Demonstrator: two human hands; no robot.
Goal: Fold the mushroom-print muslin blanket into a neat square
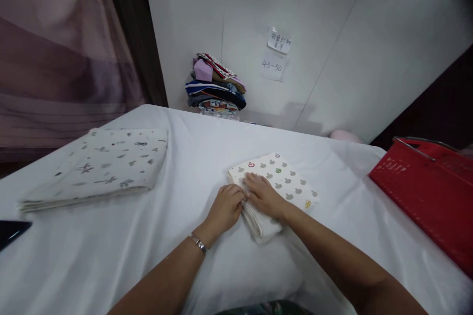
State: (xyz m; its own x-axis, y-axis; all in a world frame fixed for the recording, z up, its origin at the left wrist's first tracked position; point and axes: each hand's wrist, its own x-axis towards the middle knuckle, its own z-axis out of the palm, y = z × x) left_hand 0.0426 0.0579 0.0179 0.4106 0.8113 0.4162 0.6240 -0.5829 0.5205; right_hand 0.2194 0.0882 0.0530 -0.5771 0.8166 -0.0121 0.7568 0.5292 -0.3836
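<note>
A white cloth [291, 179] printed with grey, red, green and yellow mushroom-like shapes lies folded in layers on the white-covered table. My right hand [263, 194] rests flat on top of it, fingers stretched toward its left side. At the cloth's left edge, my left hand [227, 206] has its fingers curled and closed on the layered edge, close to the right fingertips. A metal bracelet [198, 243] circles my left wrist. Off to the left lies a second, larger folded cloth [118, 160] with grey plant prints, apart from both hands.
A red plastic basket [428, 187] with a metal handle stands at the right. Beyond the far edge is a stack of folded clothes [216, 88] against the wall, near two paper signs [279, 42]. A dark flat object [13, 232] sits at the left edge of the view.
</note>
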